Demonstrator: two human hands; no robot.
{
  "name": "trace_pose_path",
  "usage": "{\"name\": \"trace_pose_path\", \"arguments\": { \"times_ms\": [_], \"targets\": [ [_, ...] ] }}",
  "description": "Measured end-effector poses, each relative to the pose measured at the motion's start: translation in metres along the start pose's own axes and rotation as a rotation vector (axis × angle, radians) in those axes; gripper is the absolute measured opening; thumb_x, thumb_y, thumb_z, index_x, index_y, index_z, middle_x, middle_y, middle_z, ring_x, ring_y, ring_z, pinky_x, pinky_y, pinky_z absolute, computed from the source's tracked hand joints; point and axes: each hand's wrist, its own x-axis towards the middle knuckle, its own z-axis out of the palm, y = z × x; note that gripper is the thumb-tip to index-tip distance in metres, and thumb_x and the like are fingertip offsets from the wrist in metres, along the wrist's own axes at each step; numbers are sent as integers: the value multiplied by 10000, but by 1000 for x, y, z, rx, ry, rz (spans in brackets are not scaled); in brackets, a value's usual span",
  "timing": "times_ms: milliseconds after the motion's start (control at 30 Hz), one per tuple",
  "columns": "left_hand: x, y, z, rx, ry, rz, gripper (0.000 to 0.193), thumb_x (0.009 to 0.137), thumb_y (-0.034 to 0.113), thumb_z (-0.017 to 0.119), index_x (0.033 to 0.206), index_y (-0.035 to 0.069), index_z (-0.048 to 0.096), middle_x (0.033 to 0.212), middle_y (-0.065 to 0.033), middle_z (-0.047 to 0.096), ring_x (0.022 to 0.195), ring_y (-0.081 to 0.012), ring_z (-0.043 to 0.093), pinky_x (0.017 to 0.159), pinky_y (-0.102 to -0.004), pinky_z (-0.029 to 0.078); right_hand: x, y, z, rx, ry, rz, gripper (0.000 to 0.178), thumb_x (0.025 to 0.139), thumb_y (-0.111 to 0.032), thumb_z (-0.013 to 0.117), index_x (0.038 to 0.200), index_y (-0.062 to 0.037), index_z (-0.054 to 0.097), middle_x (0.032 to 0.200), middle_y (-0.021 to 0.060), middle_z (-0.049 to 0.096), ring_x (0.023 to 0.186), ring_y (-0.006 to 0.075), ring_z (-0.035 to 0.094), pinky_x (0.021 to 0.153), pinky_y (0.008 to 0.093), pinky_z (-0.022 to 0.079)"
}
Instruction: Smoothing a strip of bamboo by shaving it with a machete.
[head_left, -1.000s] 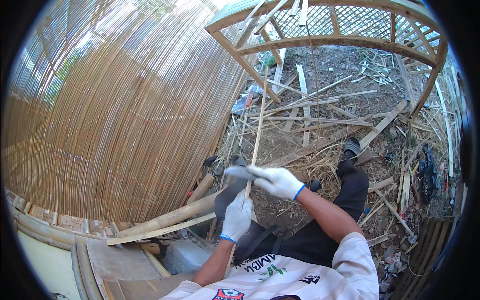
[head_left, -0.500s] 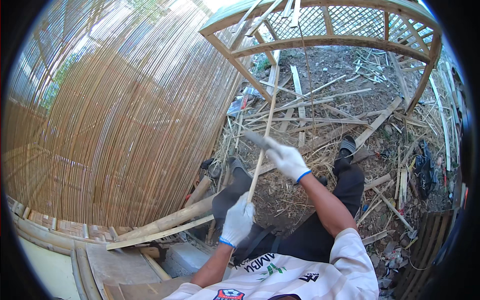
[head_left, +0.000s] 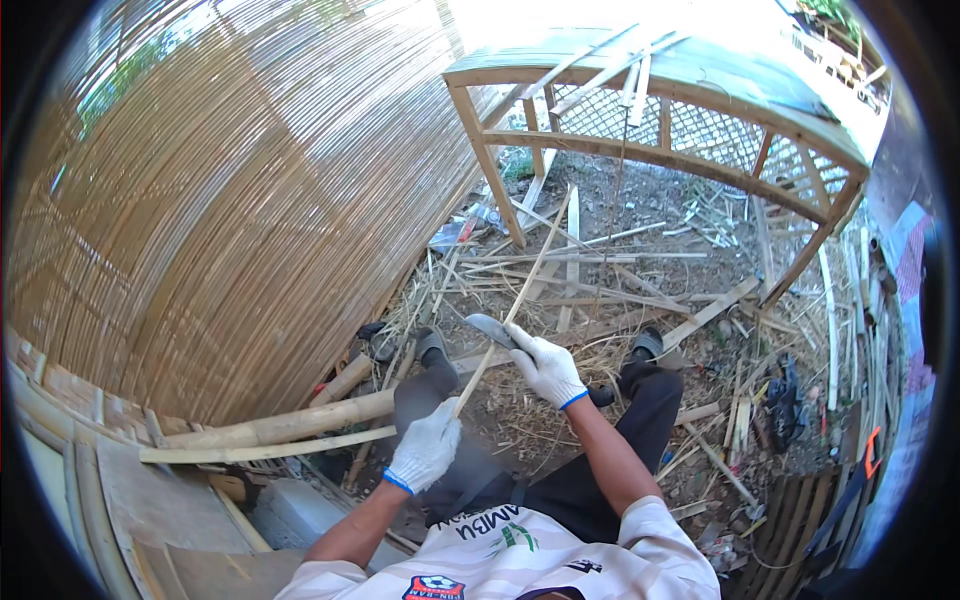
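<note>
My left hand (head_left: 427, 447), in a white knit glove with a blue cuff, is closed round the lower end of a long thin bamboo strip (head_left: 537, 272). The strip slants up and away to the right, its far end near the wooden frame. Wrapped round a knife is my gloved right hand (head_left: 548, 370); the handle is mostly hidden in the fingers. The knife's curved grey blade (head_left: 488, 327) lies across the strip, a short way beyond my left hand. Whether the edge bites into the strip I cannot tell.
A tall bamboo-slat screen (head_left: 250, 230) stands on the left. Ahead is a wooden frame (head_left: 670, 155) with lattice and loose strips on top. A thick bamboo pole (head_left: 285, 420) lies at lower left. Wood offcuts litter the ground; an orange-handled tool (head_left: 870, 452) is at right.
The knife in my right hand has moved down the strip, nearer my left hand. My left hand keeps its grip. The view has shifted, showing more of the frame's top.
</note>
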Motion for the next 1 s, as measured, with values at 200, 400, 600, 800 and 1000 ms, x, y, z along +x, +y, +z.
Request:
{"name": "trace_pose_path", "arguments": {
  "times_ms": [200, 400, 600, 800, 1000],
  "targets": [
    [-25, -14, 7, -64, 2, 143, 401, 1019, 153, 570, 1387, -2, 584, 793, -254, 677, 638, -358, 698, 611, -465, 524, 33, 24, -46, 283, 443, 156, 464, 1079, -225, 547, 1504, -40, 552, 1462, 206, 629, 1349, 259, 611, 1102, 357, 468],
    [-40, 16, 4, -314, -39, 88, 418, 1005, 186, 590, 1391, 27, 597, 970, -305, 701, 876, -489, 692, 750, -523, 549, 47, 26, -136, 111, 443, 171, 513, 1119, -276, 460, 1550, 0, 483, 1541, 196, 559, 1465, 267, 488, 1196, 338, 357],
    [-29, 11, 15, -376, 57, 184, 440, 975, 175, 618, 1395, 44, 607, 972, -292, 704, 868, -465, 701, 742, -520, 548, 29, -36, -148, -20, 362, 72, 514, 1083, -240, 507, 1545, -14, 494, 1472, 248, 607, 1397, 271, 566, 1126, 363, 432],
    [-32, 5, 7, -285, 49, 180, 441, 979, 189, 608, 1401, 62, 606, 972, -283, 710, 880, -467, 697, 761, -542, 544, 13, -21, -121, -130, 295, -48, 522, 1029, -237, 594, 1502, -20, 542, 1166, 276, 741, 1107, 319, 741, 958, 395, 543],
    [-27, -15, -21, -89, 0, 106, 415, 976, 206, 609, 1373, 88, 629, 948, -285, 711, 873, -469, 698, 754, -546, 547, 9, -17, -82, 98, 388, 63, 469, 1022, -298, 664, 1398, -19, 633, 991, 143, 757, 864, 239, 724, 823, 318, 549]
  ]
}}
